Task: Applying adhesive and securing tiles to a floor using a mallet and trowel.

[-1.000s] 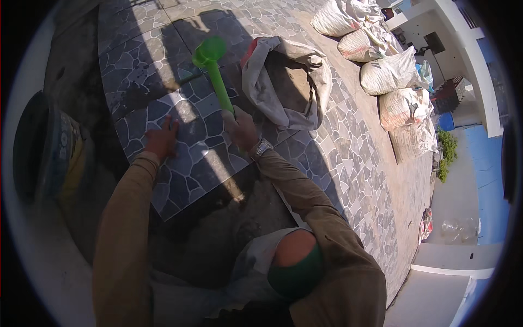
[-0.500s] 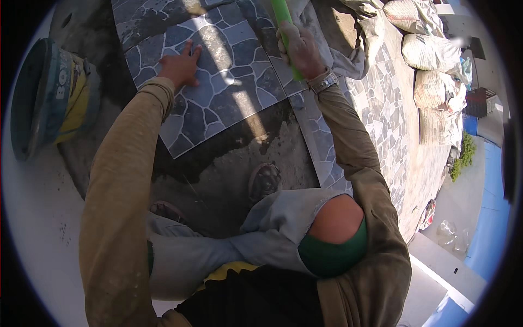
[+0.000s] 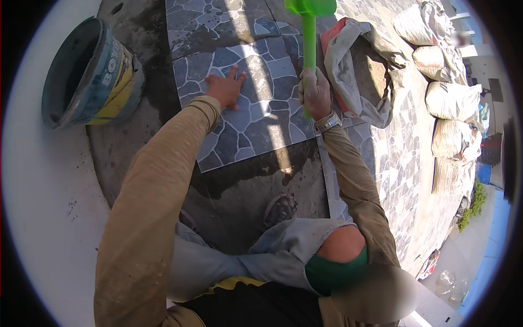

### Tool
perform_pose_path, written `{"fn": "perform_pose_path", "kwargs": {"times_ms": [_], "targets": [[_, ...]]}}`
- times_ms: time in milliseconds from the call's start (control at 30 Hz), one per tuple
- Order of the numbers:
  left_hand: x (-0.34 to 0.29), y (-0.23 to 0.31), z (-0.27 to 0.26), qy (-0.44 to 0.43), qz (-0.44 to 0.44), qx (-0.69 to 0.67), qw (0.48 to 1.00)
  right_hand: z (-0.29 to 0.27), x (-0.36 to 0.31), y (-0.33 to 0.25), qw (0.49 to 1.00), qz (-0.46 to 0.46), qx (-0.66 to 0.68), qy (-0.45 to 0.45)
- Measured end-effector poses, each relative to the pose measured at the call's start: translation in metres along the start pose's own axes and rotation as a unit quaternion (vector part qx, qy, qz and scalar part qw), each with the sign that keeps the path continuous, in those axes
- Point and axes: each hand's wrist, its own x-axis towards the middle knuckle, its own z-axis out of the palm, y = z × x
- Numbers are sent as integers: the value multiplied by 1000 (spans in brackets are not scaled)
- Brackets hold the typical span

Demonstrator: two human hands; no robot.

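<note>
Green mallet [image 3: 310,38], right hand [image 3: 316,97] curled round it, has swung right of the stone-pattern tile [image 3: 248,125], empty left hand [image 3: 225,90] splayed on top, and paving [image 3: 207,19] looks done beyond but nearer concrete [image 3: 309,185] is bare.

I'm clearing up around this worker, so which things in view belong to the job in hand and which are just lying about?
In hand:
- long-handled green tool, gripped by the right hand
- stone-patterned tile, under the spread left hand

Apparently lying about, though possibly supplies:
- bucket
- open sack
- stuffed sacks
</note>
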Motion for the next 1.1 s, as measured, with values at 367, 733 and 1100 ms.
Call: {"fn": "perform_pose_path", "kwargs": {"times_ms": [367,733,1100], "targets": [[7,-5,8,15,15,19,1000,15,13,25,999,42,34,3],[9,-4,13,30,16,26,999,12,18,30,998,37,49,24],[9,-2,7,37,19,25,999,7,15,64,997,31,-54,41]]}}
